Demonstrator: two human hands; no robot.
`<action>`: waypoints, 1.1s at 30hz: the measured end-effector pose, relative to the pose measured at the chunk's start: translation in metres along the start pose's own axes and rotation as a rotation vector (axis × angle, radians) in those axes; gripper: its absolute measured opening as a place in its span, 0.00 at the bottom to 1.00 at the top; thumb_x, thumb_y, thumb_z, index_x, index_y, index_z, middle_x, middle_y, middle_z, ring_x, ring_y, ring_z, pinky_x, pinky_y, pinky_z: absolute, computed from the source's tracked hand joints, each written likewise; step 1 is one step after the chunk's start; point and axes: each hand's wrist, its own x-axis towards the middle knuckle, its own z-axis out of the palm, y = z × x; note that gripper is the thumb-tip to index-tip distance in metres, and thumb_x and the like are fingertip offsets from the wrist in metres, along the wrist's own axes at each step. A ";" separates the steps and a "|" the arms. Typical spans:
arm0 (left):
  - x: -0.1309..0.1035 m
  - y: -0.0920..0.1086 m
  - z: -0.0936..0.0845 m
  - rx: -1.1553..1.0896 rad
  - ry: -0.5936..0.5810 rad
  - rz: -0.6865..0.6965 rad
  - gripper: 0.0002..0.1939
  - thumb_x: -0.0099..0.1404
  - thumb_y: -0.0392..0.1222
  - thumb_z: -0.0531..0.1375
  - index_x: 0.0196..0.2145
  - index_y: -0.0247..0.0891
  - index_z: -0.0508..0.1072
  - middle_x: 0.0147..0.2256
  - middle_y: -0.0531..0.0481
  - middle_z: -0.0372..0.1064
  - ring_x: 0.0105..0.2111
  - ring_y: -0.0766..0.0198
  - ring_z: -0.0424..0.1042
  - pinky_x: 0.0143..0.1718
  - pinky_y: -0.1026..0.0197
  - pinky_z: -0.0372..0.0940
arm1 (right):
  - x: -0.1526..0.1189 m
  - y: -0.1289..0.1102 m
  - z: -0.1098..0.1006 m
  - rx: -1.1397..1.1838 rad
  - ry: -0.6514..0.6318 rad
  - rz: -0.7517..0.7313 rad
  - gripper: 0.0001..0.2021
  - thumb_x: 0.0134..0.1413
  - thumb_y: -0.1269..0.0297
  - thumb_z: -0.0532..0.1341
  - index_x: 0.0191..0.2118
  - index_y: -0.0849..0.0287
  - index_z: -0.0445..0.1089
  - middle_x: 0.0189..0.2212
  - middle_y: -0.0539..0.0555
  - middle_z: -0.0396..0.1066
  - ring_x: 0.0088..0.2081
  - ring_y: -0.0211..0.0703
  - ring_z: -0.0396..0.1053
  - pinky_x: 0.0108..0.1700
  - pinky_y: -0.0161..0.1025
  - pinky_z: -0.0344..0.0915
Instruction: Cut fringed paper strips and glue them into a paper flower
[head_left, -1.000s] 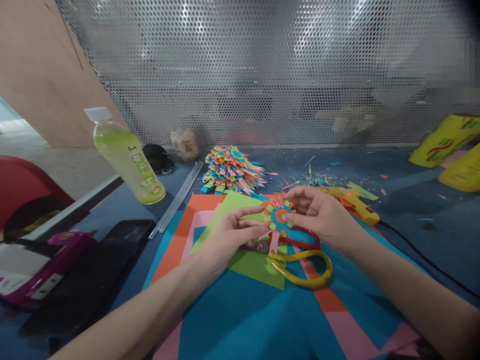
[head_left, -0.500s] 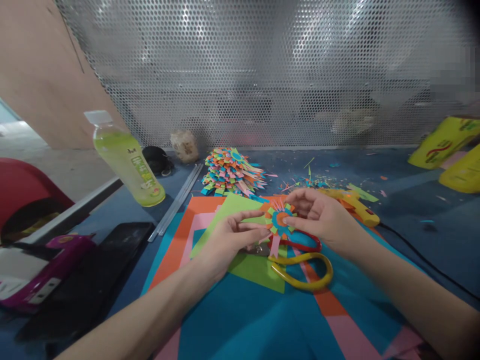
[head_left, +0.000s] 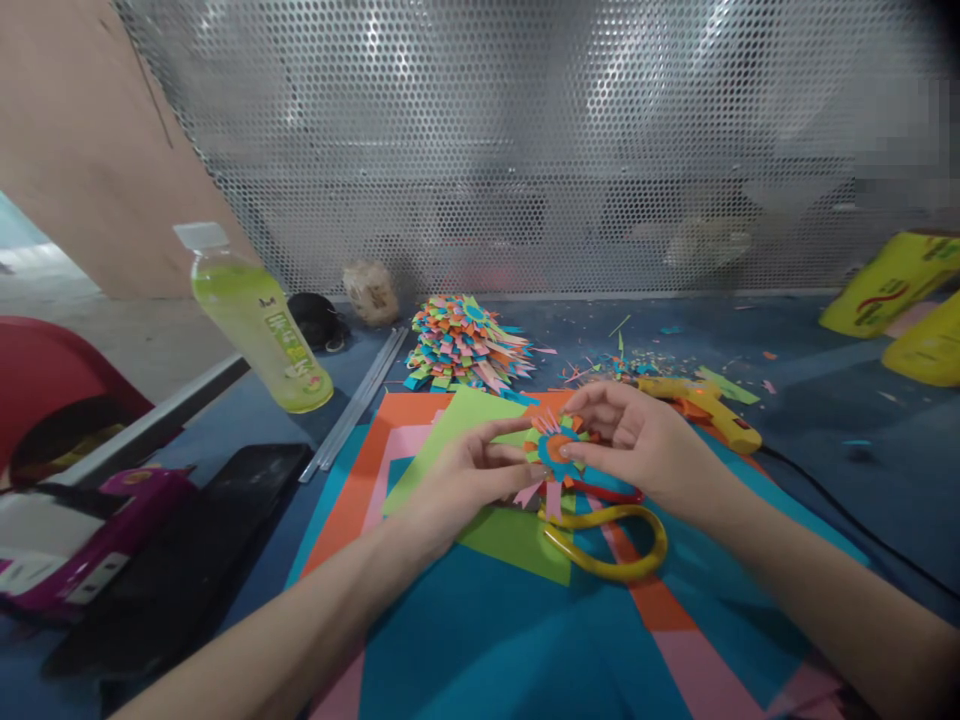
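A small paper rosette with a blue ring, orange centre and green, orange and pink strips is pinched between both hands over sheets of coloured paper. My left hand grips its left edge with fingers and thumb. On the right side, my right hand holds it with the thumb pressed near its centre. Scissors with a red and a yellow handle loop lie on the paper just below the hands.
A pile of finished rosettes lies behind. A yellow glue gun with a black cord lies right of my hands. A green drink bottle, glue sticks, a black tablet and a magenta device are at the left. Yellow packets sit far right.
Both hands have drawn slightly closer together on the rosette, which has sunk a little toward the scissors and turned. Nothing else on the table moved.
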 end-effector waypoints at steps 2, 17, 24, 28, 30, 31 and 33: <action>0.000 -0.001 -0.001 0.005 0.003 0.001 0.24 0.50 0.34 0.66 0.45 0.35 0.68 0.18 0.58 0.68 0.17 0.74 0.63 0.20 0.70 0.55 | 0.000 -0.001 0.001 -0.002 0.004 -0.008 0.14 0.39 0.68 0.66 0.33 0.56 0.61 0.31 0.49 0.68 0.36 0.39 0.70 0.40 0.38 0.68; 0.000 0.001 0.000 -0.029 -0.035 0.001 0.29 0.52 0.31 0.65 0.51 0.33 0.63 0.19 0.58 0.68 0.18 0.75 0.63 0.21 0.70 0.56 | 0.001 0.000 0.000 0.018 -0.004 0.022 0.15 0.37 0.69 0.67 0.32 0.57 0.61 0.30 0.48 0.67 0.34 0.38 0.69 0.40 0.38 0.68; -0.001 0.002 0.000 -0.030 -0.011 -0.011 0.31 0.50 0.32 0.66 0.52 0.33 0.64 0.18 0.57 0.67 0.18 0.74 0.62 0.21 0.69 0.55 | 0.000 -0.001 0.001 0.003 0.002 0.011 0.14 0.38 0.67 0.67 0.31 0.57 0.61 0.30 0.48 0.68 0.33 0.38 0.70 0.39 0.38 0.69; -0.001 0.001 -0.002 -0.038 -0.020 -0.009 0.32 0.49 0.34 0.67 0.52 0.35 0.64 0.20 0.56 0.68 0.19 0.73 0.63 0.22 0.67 0.58 | 0.000 0.001 0.000 0.012 -0.004 -0.015 0.15 0.37 0.66 0.68 0.32 0.56 0.62 0.31 0.49 0.69 0.35 0.39 0.71 0.40 0.39 0.69; -0.001 0.001 -0.003 -0.044 -0.027 -0.016 0.32 0.49 0.35 0.67 0.52 0.36 0.64 0.22 0.55 0.69 0.20 0.72 0.64 0.23 0.67 0.58 | 0.000 0.001 -0.001 0.008 -0.008 -0.025 0.15 0.38 0.65 0.68 0.32 0.56 0.62 0.32 0.50 0.70 0.36 0.40 0.71 0.41 0.39 0.69; -0.001 0.001 -0.003 -0.046 -0.024 -0.020 0.32 0.49 0.35 0.67 0.52 0.37 0.64 0.23 0.55 0.69 0.20 0.72 0.64 0.23 0.67 0.58 | 0.000 0.001 -0.001 0.009 -0.011 -0.024 0.15 0.38 0.65 0.68 0.32 0.56 0.62 0.32 0.50 0.70 0.36 0.40 0.71 0.41 0.39 0.70; -0.001 0.001 -0.003 -0.047 -0.019 -0.018 0.31 0.49 0.36 0.67 0.51 0.37 0.65 0.23 0.55 0.69 0.20 0.72 0.64 0.23 0.67 0.57 | -0.001 0.001 -0.001 0.020 -0.016 -0.016 0.15 0.38 0.65 0.68 0.33 0.56 0.62 0.31 0.50 0.70 0.36 0.41 0.72 0.40 0.39 0.70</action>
